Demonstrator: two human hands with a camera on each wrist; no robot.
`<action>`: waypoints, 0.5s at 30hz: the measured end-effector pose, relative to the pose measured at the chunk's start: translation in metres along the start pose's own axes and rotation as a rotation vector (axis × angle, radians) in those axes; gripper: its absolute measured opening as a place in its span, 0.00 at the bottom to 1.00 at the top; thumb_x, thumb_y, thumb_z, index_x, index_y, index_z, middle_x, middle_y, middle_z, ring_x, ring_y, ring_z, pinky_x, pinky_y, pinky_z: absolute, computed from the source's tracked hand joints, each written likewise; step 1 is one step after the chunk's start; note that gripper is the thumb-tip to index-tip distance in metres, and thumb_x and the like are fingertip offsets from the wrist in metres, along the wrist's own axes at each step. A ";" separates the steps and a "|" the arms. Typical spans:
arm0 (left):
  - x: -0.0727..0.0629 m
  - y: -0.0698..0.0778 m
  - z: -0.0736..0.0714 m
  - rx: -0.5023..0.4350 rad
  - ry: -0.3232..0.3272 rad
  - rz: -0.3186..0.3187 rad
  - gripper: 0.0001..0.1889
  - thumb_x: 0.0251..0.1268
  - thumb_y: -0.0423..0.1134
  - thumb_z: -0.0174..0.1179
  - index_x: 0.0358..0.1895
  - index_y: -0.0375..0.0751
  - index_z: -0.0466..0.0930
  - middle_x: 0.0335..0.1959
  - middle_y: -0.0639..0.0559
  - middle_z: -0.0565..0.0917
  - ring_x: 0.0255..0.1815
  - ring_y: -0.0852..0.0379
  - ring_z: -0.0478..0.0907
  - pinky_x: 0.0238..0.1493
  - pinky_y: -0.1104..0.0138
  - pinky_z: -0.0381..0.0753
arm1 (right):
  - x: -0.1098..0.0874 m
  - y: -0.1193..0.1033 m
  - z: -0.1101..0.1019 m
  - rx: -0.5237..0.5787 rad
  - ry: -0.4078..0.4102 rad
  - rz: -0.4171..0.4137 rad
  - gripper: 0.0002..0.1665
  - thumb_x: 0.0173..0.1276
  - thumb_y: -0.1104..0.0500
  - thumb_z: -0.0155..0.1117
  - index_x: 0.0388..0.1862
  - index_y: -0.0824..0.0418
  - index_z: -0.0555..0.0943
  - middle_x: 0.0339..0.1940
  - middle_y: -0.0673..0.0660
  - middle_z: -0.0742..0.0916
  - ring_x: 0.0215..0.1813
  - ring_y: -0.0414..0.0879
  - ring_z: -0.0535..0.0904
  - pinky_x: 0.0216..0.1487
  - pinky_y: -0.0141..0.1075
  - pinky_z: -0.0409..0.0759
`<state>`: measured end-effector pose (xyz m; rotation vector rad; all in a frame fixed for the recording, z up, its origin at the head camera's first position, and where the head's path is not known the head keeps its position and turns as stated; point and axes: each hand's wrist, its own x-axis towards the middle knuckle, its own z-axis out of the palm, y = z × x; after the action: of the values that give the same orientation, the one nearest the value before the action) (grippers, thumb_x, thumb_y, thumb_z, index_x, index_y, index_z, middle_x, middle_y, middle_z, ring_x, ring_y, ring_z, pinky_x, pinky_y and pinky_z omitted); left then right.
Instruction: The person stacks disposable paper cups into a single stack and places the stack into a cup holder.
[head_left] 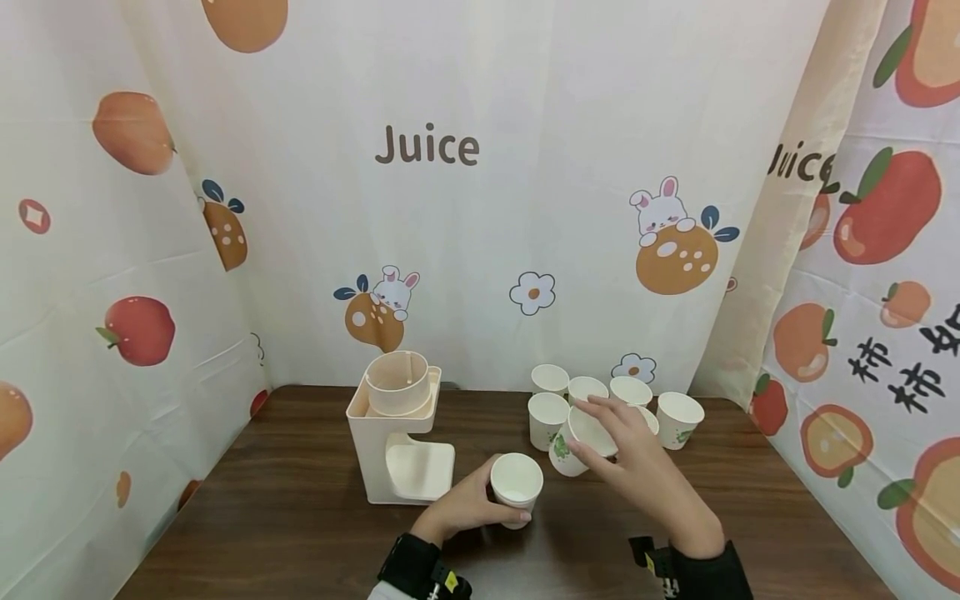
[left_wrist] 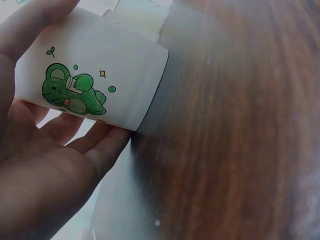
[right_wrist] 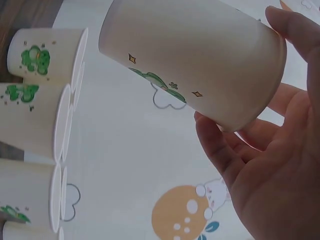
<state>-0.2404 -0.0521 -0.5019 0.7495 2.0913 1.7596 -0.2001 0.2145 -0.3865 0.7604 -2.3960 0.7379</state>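
Observation:
Low over the front of the table, my left hand [head_left: 467,505] grips a white paper cup [head_left: 516,482], thumb on one side and fingers round the other. Its green cartoon bear print faces the left wrist camera, where the cup [left_wrist: 125,55] shows its base edge close to the wood. My right hand [head_left: 643,457] holds another paper cup [head_left: 567,455] near its rim, between thumb and fingertips. That cup is tilted, and in the right wrist view its wall [right_wrist: 195,45] hangs beside the grouped cups. Fingers partly hide its mouth in the head view.
Several upright white paper cups [head_left: 548,412] stand close together at the back right, with one cup [head_left: 679,419] at their right end. A cream juicer [head_left: 362,454] with a round top opening stands left of my left hand. Fruit-printed curtains [head_left: 465,217] enclose the wooden table [head_left: 300,500].

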 end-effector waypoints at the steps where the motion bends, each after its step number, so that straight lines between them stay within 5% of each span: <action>1: 0.000 0.000 0.000 0.000 -0.001 -0.001 0.39 0.53 0.37 0.77 0.68 0.46 0.67 0.55 0.55 0.79 0.57 0.54 0.76 0.60 0.55 0.70 | 0.000 -0.001 0.001 -0.001 -0.004 -0.002 0.32 0.65 0.53 0.74 0.66 0.56 0.77 0.65 0.61 0.77 0.66 0.58 0.70 0.58 0.56 0.72; 15: 0.000 0.001 0.000 -0.036 -0.033 0.011 0.38 0.55 0.34 0.75 0.68 0.45 0.65 0.55 0.52 0.78 0.55 0.52 0.76 0.58 0.55 0.71 | 0.010 -0.021 0.019 0.042 -0.030 -0.073 0.32 0.67 0.53 0.73 0.69 0.54 0.76 0.67 0.60 0.76 0.67 0.58 0.70 0.55 0.55 0.77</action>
<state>-0.2402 -0.0525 -0.5010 0.7764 2.0332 1.7734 -0.1999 0.1840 -0.3868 0.8778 -2.3725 0.7539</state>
